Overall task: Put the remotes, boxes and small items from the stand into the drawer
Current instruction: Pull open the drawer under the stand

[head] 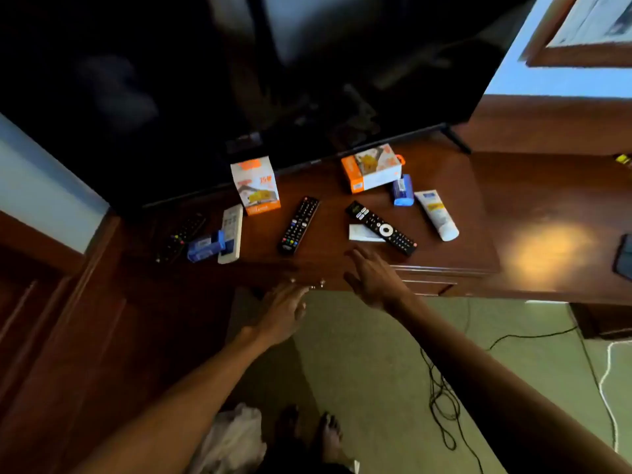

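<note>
A dark wooden stand (328, 265) sits below a big black television (239, 80), and the task's things are all spread over its top. At the left end lies a black remote (179, 238), touching a small blue box (205, 246) that leans against a white remote (231, 233). Behind them an orange-and-white box (255, 184) stands upright. Near the middle a second black remote (299, 224) lies at a slant. To its right a third black remote (380, 228), the one with a white ring, rests across a folded white paper (361, 233). Farther back a second orange-and-white box (372, 167) lies on its side, with another small blue box (403, 190) just beside it and a white tube (436, 214) next to that. The left hand (284, 311) reaches toward the drawer handle (313, 284) on the stand's front edge, its fingers loosely curled and holding nothing; whether they touch the handle I cannot tell. The right hand (372, 280) hovers over the front edge with fingers spread wide, empty, near the ringed remote.
</note>
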Available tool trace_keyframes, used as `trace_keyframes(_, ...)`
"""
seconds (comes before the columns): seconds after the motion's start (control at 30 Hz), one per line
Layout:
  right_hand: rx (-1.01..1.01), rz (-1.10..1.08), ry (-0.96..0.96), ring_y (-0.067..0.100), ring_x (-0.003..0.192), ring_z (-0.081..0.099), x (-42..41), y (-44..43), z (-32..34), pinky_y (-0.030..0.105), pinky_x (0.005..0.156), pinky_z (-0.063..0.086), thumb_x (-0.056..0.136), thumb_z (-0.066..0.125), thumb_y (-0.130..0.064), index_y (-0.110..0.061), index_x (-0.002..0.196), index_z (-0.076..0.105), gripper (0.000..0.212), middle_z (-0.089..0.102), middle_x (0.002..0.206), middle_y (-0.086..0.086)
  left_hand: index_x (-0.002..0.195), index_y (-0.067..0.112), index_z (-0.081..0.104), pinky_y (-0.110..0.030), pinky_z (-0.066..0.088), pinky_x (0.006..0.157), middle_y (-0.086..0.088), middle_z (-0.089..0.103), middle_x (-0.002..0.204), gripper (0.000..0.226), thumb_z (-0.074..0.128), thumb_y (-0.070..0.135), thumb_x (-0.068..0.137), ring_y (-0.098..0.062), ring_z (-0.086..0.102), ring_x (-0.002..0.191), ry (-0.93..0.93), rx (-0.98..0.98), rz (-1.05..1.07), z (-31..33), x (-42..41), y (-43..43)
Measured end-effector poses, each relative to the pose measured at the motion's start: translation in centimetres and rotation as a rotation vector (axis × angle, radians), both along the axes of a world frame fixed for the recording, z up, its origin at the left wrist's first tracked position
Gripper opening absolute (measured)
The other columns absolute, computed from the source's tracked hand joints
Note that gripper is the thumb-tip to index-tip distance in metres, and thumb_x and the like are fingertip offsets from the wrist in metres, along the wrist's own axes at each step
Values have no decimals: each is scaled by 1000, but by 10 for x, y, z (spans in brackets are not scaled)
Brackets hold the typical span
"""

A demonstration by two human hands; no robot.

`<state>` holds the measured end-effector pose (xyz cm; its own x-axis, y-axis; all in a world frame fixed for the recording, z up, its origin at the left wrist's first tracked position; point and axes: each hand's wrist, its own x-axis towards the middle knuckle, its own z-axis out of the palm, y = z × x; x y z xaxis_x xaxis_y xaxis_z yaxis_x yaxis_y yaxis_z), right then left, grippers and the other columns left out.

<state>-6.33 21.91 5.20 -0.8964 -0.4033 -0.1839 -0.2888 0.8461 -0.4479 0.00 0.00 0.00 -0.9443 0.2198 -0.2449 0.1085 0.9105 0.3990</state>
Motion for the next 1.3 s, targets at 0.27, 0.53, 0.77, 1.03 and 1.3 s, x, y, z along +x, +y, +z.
trace_keyframes(0.27,112,74,134,34,149,19,4,11,-72,48,121,22,97,40,-36,-7,150,27,62,21,160,17,153,18,17,-44,19,118,-4,25,160,61,40,34,99,-22,21,147,12,-148,-58,-76,-26,13)
trace_keyframes(0.53,91,75,256,25,152,8,9,19,-101,41,124,12,101,41,-35,-11,154,17,62,13,163,11,155,11,1,-42,-1,118,-11,4,163,94,56,45,87,-29,6,150,-30,-218,-53,-119,-1,18)
trace_keyframes(0.77,92,67,206,27,151,9,12,16,-94,44,123,13,100,38,-34,-10,154,17,62,13,163,12,154,16,-8,-55,13,118,-9,-8,163,106,57,55,80,-27,-2,151,-142,-227,-68,-108,17,19)
trace_keyframes(1.03,92,59,122,31,151,7,26,9,-77,44,123,13,101,38,-32,-6,153,18,62,12,162,17,154,14,-5,-51,18,118,-7,-4,164,95,49,54,87,-27,2,150,-292,-247,-103,-82,69,21)
trace_keyframes(1.3,39,45,105,26,132,44,67,13,-92,46,107,41,100,40,-37,-17,138,41,43,46,145,8,120,17,63,-39,46,91,-3,65,119,40,49,41,91,-21,58,110,368,75,-43,-27,55,-15)
